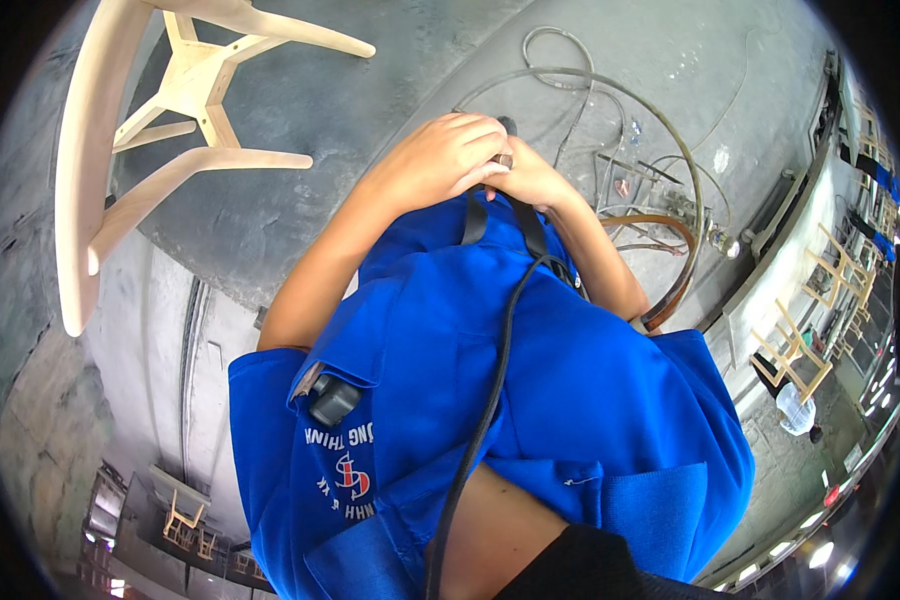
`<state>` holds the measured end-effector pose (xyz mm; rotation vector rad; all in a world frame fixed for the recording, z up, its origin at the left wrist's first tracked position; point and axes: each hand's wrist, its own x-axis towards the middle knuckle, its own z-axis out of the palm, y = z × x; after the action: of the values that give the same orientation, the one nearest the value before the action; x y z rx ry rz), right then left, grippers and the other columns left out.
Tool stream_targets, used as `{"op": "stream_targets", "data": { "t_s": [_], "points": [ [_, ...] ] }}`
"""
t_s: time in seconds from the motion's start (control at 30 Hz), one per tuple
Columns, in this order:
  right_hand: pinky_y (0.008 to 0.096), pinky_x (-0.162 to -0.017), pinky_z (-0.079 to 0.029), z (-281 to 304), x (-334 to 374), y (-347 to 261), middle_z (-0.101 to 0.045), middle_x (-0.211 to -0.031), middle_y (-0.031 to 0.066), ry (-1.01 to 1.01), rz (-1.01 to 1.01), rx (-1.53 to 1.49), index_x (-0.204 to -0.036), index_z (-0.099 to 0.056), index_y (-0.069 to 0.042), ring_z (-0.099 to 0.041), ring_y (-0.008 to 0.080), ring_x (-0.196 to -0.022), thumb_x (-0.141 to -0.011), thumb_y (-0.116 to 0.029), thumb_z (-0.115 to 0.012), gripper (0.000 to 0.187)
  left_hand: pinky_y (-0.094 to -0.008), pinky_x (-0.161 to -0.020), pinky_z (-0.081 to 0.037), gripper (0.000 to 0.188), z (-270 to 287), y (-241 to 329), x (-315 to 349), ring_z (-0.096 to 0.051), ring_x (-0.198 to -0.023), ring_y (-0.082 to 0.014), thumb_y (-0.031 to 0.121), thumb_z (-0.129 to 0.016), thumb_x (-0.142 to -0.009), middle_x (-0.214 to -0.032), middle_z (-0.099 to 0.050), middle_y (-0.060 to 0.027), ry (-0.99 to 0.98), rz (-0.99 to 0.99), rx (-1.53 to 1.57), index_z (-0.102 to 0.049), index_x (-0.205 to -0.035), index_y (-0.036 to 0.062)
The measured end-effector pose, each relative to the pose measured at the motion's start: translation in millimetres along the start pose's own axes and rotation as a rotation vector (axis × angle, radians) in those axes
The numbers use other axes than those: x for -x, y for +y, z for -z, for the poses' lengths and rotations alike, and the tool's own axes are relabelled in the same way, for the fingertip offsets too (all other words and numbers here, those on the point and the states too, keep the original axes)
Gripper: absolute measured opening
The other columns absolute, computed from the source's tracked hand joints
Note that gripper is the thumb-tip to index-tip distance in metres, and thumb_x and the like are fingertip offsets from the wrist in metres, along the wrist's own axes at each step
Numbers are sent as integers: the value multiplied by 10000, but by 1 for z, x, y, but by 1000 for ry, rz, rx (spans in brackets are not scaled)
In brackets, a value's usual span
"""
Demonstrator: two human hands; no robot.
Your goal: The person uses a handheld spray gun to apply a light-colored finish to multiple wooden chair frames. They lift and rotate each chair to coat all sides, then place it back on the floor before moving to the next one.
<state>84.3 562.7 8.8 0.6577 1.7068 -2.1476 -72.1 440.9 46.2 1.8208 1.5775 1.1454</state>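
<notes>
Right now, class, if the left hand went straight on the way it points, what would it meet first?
Most likely the right hand: the left hand overlaps it in view, though depth is unclear.

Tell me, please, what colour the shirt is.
The shirt is blue, clearest in the head view.

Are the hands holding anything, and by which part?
Cannot be told: the left hand and right hand meet, hiding any grip. A dark piece shows at their far side, but what it is, and whether it is held, is unclear.
</notes>
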Motion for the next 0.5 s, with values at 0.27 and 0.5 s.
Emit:
{"op": "stream_targets", "data": {
  "t_s": [0.27, 0.5],
  "points": [
    [365, -895, -545, 10, -17, 12, -710, -1165, 200, 264, 241, 469, -1183, -654, 23, -693, 279, -1091, -864, -116, -669, 348, -430, -945, -501, 280, -12, 7, 2, -626, -1114, -292, 186, -762, -817, -1152, -666, -69, 231, 18, -173, -700, -1076, 101],
    [316, -724, -526, 17, -22, 11, -697, -906, 86, 262, 185, 249, -1101, -644, 10, -639, 140, -834, -881, -124, -675, 259, -432, -983, -476, 244, -23, 23, 16, -597, -1181, -289, 168, -757, -853, -1202, -653, -53, 307, 124, -89, -716, -1087, 113]
  ]
}}
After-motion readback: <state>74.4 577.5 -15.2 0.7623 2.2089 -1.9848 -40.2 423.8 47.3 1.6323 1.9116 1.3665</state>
